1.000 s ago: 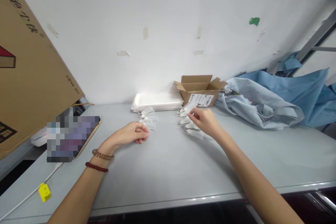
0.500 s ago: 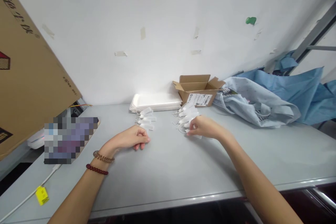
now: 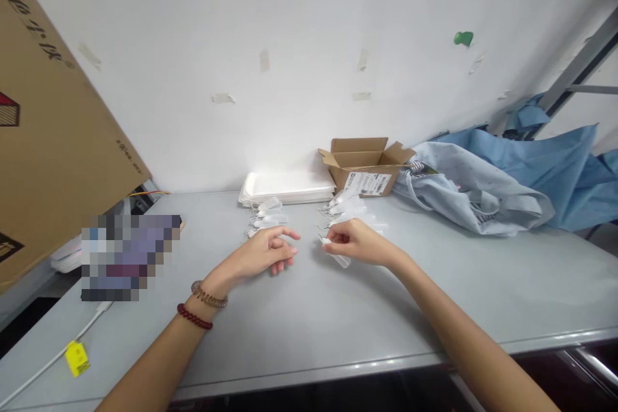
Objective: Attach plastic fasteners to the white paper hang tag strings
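My right hand (image 3: 357, 241) is closed in a pinch on a small white piece with a translucent sleeve (image 3: 342, 261) and a thin cord at its left end. It is held just above or on the table; I cannot tell which. Behind it lies the right row of similar white pieces (image 3: 345, 206), sleeves pointing right. My left hand (image 3: 270, 250), with two beaded bands on the wrist, is open and holds nothing, its index finger and thumb reaching towards the right hand. Just behind it is the left row of white pieces (image 3: 270, 209), partly hidden by the hand.
A stack of white flat packs (image 3: 290, 188) lies by the wall, beside an open cardboard box (image 3: 367, 170). Pale blue cloth (image 3: 476, 190) is heaped at right. A blurred-out device (image 3: 128, 261) with a white cable (image 3: 53, 364) and a big carton (image 3: 58, 116) stand left.
My right hand has drawn a white piece left and nearer, out of its row. My left hand has moved right, and its fingers have opened.
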Motion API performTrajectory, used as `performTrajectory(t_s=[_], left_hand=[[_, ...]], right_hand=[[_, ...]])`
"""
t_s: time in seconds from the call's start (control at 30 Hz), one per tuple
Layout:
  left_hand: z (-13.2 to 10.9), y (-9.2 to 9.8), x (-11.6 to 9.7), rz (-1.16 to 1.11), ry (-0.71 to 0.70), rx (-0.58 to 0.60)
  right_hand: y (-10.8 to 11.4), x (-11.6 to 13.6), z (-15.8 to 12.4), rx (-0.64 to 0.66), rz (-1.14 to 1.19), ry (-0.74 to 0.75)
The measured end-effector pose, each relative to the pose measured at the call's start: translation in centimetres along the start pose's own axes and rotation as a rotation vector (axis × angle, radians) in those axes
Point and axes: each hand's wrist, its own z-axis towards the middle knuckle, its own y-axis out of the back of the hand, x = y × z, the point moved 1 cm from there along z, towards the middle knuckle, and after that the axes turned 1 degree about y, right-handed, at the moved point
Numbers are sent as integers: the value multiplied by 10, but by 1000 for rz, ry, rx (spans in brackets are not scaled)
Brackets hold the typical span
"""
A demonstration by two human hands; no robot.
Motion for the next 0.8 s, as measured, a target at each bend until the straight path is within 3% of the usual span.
performTrajectory(t_s=[0.23, 0.53, 0.8], left_hand=[[3, -17, -2, -81, -77, 3], [9, -24, 2, -174, -150, -71], [8, -16, 4, -44, -126, -93]], right_hand=[[-13, 3, 2, 74, 152, 153], [-16, 1, 1, 123, 197, 79], [-14, 2, 2, 109, 373, 15]])
